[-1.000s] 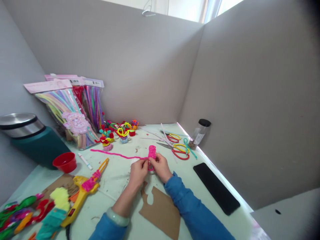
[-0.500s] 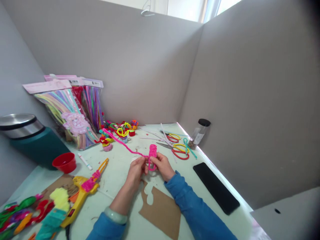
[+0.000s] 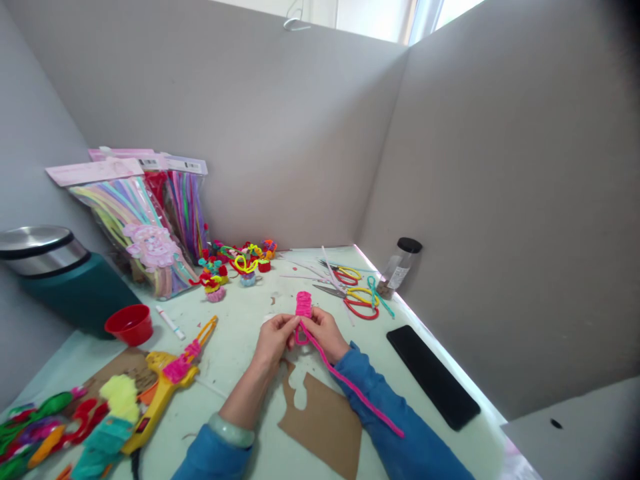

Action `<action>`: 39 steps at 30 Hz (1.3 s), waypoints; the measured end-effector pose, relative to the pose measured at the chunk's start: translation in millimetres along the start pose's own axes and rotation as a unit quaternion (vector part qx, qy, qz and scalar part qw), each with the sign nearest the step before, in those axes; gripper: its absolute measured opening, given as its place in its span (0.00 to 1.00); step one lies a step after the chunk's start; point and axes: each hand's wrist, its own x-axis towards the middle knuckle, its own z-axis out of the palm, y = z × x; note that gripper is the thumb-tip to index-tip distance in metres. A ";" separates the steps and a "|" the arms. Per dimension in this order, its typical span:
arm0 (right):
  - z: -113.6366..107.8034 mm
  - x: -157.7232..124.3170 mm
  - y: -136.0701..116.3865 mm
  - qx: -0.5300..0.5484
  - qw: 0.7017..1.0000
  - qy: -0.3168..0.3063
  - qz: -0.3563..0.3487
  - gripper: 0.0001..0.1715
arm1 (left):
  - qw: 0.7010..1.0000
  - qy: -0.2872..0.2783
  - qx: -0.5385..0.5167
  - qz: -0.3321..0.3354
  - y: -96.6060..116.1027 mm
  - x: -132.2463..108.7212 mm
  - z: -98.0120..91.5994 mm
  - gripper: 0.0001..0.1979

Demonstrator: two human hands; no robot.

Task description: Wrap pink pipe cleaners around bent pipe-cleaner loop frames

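Between both hands is a pink pipe cleaner piece [image 3: 303, 304], a loop of pipe cleaner with tight wraps wound round its upper part. My left hand [image 3: 277, 337] pinches it from the left, thumb and fingers together at the lower end of the wraps. On the other side, my right hand [image 3: 326, 335] grips it with the fingertips. A long loose tail of pink pipe cleaner [image 3: 360, 392] runs from the fingers down to the right, across my blue right sleeve. Below the hands lies a cut brown cardboard sheet [image 3: 325, 423].
Yellow glue gun [image 3: 157, 400], red cup [image 3: 129, 325], teal bottle [image 3: 75, 287] and bags of pipe cleaners [image 3: 145, 233] stand or lie left. Scissors [image 3: 357, 300], a clear jar [image 3: 399, 267] and a black phone [image 3: 433, 377] are right. Small colourful figures [image 3: 245, 260] sit behind.
The loose pink tail has swung from the far left of the wrapped piece, over to the lower right across my right sleeve. Both hands stay almost in place.
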 end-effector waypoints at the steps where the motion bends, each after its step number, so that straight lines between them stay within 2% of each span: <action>1: -0.2 -0.1 -0.1 -0.001 1.000 -0.001 -0.004 0.13 | 1.000 0.002 0.000 0.000 -0.2 0.0 0.0 0.18; 10: -1.2 -0.8 -2.5 0.048 0.996 -0.079 0.016 0.12 | 0.995 0.019 -0.101 -0.004 -5.6 6.3 -6.8 0.16; 17: -1.2 -6.3 -5.9 0.052 0.990 -0.131 -0.022 0.19 | 0.988 0.020 -0.155 -0.004 -4.1 5.6 -8.8 0.16; 23: -5.0 2.0 4.9 0.028 0.999 -0.013 -0.006 0.15 | 0.998 0.026 -0.056 0.008 -2.9 3.9 -5.6 0.17; 29: -5.1 5.4 8.1 0.026 1.000 0.014 -0.011 0.15 | 0.999 0.034 0.016 0.005 -4.3 2.9 -3.7 0.19; 34: -2.1 4.8 8.0 0.024 0.999 0.034 -0.010 0.15 | 0.999 0.024 0.019 0.012 -3.5 2.9 -4.0 0.18; 39: -1.8 5.8 9.6 0.021 0.999 0.022 -0.009 0.14 | 0.999 0.020 0.040 0.024 -1.2 4.2 -4.2 0.16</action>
